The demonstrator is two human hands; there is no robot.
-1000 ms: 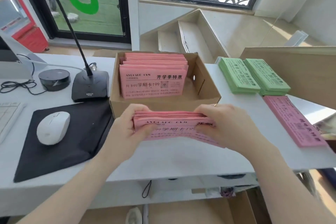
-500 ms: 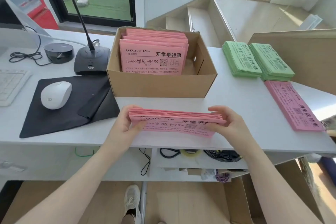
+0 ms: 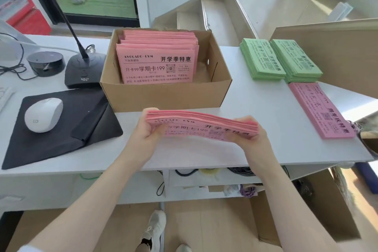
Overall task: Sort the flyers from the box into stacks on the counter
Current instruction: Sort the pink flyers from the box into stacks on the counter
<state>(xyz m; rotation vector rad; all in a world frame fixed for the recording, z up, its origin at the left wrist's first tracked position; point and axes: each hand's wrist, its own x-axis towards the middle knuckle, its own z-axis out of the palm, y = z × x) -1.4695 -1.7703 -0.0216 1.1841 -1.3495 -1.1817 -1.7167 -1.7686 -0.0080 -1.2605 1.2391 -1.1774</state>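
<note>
Left hand [image 3: 146,136] and right hand [image 3: 250,137] are gripping opposite ends of a thick pink paper flyer bundle [image 3: 201,124] before the brown cardboard box [image 3: 163,94], itself holding upright pink flyers [image 3: 157,63].

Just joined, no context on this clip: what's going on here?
A person is sorting flyers at a white counter. Both hands grip one bundle of pink flyers in front of the cardboard box: left hand on its left end, right hand on its right. More pink flyers stand upright in the box. To the right lie two green stacks and one pink stack. The held bundle is not yet set down.
</note>
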